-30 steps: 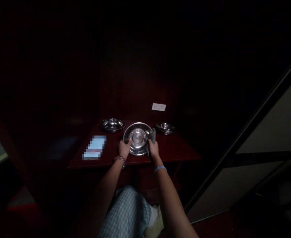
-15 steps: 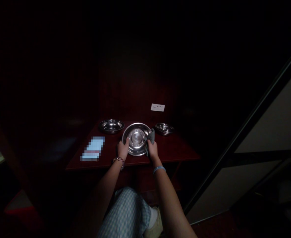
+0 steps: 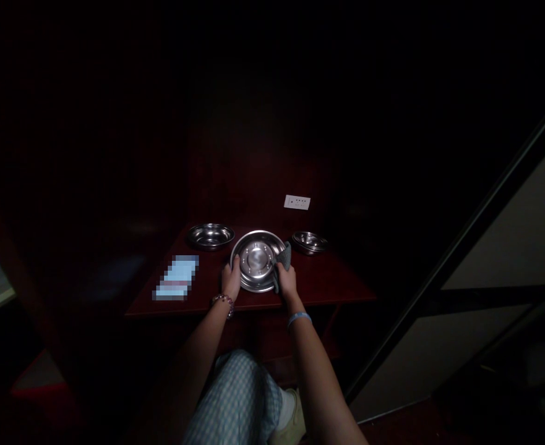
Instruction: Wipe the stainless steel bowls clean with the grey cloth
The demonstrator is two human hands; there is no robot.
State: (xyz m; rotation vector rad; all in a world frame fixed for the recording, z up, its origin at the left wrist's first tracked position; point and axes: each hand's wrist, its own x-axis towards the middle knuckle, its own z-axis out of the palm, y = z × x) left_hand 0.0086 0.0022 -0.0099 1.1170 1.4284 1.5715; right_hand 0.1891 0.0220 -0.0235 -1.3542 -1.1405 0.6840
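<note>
A shiny steel basin (image 3: 257,258) is tilted toward me above the dark red desk (image 3: 318,285), its inside and a ring of small marks around its flat centre showing. My left hand (image 3: 231,278) grips the basin's left side, thumb over the rim and fingers hidden behind. On the right side, my right hand (image 3: 286,279) is closed around a grey-green cloth (image 3: 281,256), which folds over the basin's rim. Whether the basin's lower edge touches the desk I cannot tell.
At the back left of the desk sits another steel basin (image 3: 211,237); smaller stacked steel bowls (image 3: 309,242) stand at the back right. A pixelated pale blue flat object (image 3: 177,278) lies at the left. A white socket plate (image 3: 297,202) is on the back wall.
The left thumb has shifted slightly outward toward the basin's rim. Both hands keep their hold, and the whole view has drifted a little.
</note>
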